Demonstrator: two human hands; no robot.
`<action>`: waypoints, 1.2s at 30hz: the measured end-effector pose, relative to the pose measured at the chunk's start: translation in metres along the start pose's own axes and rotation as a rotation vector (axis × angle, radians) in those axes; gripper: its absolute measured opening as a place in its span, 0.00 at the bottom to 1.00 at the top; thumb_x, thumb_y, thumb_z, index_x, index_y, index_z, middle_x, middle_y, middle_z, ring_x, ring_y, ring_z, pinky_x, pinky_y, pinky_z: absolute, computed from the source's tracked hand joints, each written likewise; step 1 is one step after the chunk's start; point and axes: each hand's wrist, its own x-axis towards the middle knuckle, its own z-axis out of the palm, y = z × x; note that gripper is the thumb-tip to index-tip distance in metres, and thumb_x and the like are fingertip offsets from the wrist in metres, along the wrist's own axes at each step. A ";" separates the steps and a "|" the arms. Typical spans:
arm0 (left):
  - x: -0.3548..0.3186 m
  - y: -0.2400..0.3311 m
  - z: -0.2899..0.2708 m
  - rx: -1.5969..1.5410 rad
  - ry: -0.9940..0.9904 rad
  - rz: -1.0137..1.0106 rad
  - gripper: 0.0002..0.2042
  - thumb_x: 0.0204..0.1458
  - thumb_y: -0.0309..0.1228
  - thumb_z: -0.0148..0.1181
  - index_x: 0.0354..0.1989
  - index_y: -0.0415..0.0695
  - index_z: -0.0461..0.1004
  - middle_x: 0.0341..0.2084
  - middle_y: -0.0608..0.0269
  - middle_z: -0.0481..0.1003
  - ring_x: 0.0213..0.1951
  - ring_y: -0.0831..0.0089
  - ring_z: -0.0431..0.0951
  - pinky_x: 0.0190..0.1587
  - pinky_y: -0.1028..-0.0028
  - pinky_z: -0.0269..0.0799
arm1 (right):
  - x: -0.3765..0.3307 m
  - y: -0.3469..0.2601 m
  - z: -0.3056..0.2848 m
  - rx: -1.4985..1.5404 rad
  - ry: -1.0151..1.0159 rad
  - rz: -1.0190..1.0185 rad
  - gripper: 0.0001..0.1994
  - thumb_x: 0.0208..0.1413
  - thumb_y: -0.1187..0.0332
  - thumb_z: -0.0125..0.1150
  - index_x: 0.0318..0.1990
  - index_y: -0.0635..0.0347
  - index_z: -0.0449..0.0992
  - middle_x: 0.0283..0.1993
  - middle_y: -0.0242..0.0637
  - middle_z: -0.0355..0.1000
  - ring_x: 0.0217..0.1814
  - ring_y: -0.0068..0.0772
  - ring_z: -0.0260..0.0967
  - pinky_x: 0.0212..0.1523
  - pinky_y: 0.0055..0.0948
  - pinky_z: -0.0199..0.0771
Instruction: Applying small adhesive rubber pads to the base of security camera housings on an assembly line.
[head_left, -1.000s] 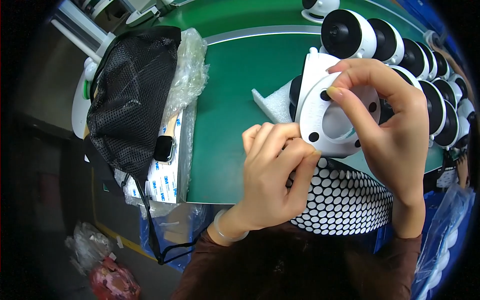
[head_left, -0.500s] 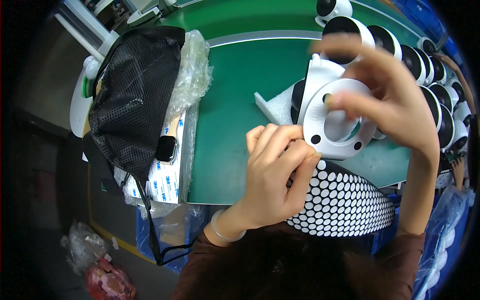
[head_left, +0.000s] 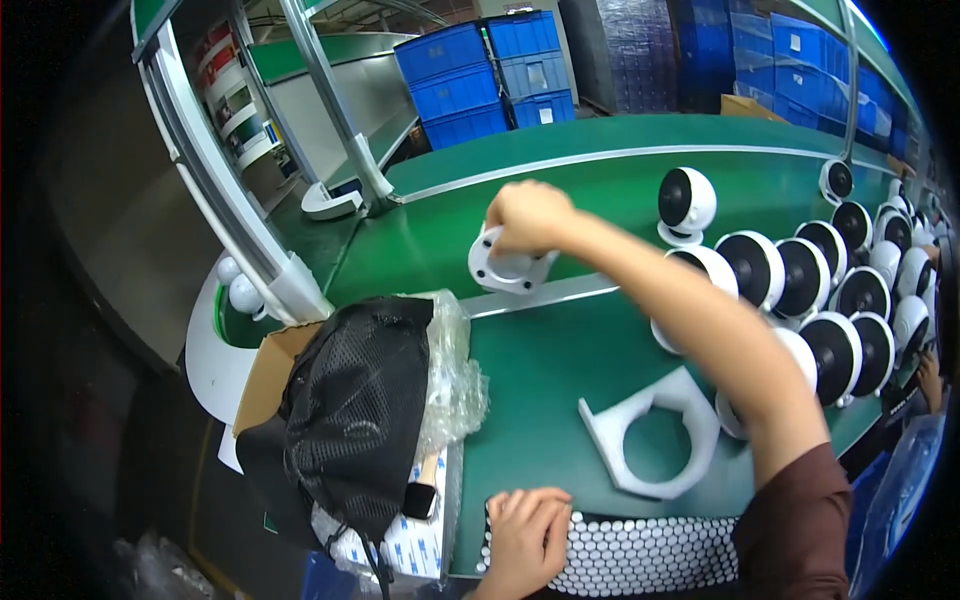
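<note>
My right hand [head_left: 530, 218] reaches far forward, fingers closed on a white round device [head_left: 510, 275]. Its ring-shaped base, with black round pads, faces me; the hand hides much of the rest. The device is at the far green belt, and I cannot tell whether it touches down. Near the table's front edge my left hand [head_left: 525, 540] has its fingers bent over the left end of a black sheet of white round stickers [head_left: 640, 550]. A white foam cradle [head_left: 607, 450] with a round hole lies on the green table [head_left: 530, 370] between my hands.
Several white ball-shaped devices with black fronts [head_left: 830, 355] crowd the right side; another [head_left: 688, 200] stands on the belt [head_left: 600, 180]. On the left are a black mesh bag [head_left: 355, 420], clear plastic wrap [head_left: 455, 380], and a watch [head_left: 420, 500]. Metal posts [head_left: 335, 100] rise behind.
My right hand has carried the white device forward and left, off the foam cradle. My left hand has left the device's base and lies on the sticker sheet. The view has tilted up.
</note>
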 end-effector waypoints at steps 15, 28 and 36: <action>0.011 0.001 -0.009 0.091 -0.070 -0.112 0.01 0.40 0.22 0.54 0.22 0.41 0.69 0.22 0.60 0.68 0.27 0.63 0.67 0.36 0.66 0.56 | 0.026 0.120 0.128 -0.241 -0.128 -0.055 0.15 0.49 0.71 0.44 0.42 0.46 0.75 0.41 0.38 0.72 0.43 0.39 0.70 0.43 0.33 0.70; 0.004 -0.012 -0.010 -0.045 0.258 0.179 0.03 0.43 0.20 0.52 0.21 0.39 0.68 0.25 0.62 0.71 0.28 0.68 0.68 0.38 0.71 0.58 | -0.063 -0.035 0.007 0.361 -0.161 -0.364 0.11 0.45 0.73 0.50 0.37 0.63 0.75 0.32 0.49 0.72 0.35 0.44 0.71 0.39 0.34 0.70; -0.008 0.023 -0.069 0.338 0.511 0.355 0.03 0.40 0.22 0.55 0.22 0.43 0.68 0.25 0.68 0.72 0.25 0.72 0.66 0.37 0.72 0.53 | -0.209 -0.081 -0.056 0.487 -0.793 -0.160 0.15 0.56 0.61 0.45 0.39 0.63 0.73 0.29 0.52 0.71 0.32 0.46 0.70 0.36 0.31 0.68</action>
